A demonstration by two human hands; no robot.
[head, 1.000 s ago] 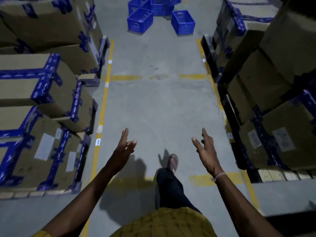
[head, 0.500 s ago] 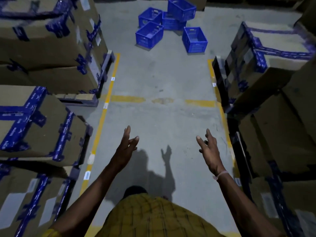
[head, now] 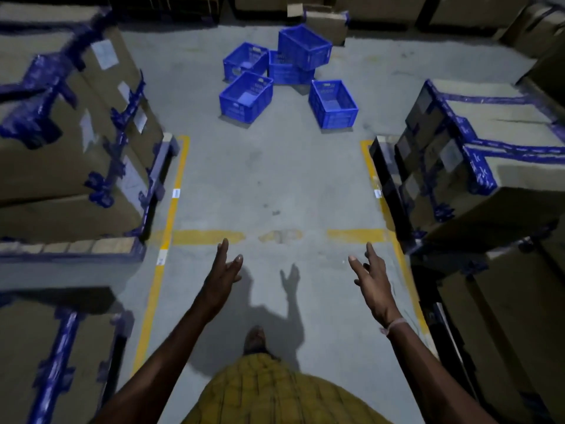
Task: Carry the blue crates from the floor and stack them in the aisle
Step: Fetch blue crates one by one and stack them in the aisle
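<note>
Head view: I see both hands held out in front of me over the grey concrete floor (head: 275, 185), and both are released, grasping nothing. The left hand (head: 221, 278) has its fingers straight and spread, pointing ahead; the right hand (head: 371, 281) is the same, with a pale band (head: 394, 325) at its wrist. The blue crates (head: 287, 78) sit in a loose cluster on the floor at the far end of the aisle, well apart from my hands. I count five: one near crate on the left (head: 246, 97), one on the right (head: 333, 104), two behind them, and a tilted one (head: 304, 47) resting on top of the back pair. Cardboard boxes (head: 70, 117) bound with blue tape stand stacked on both sides of the aisle, edged by yellow floor lines (head: 175, 197). My yellow checked shirt (head: 272, 393) and one foot (head: 255, 339) show at the bottom.
</note>
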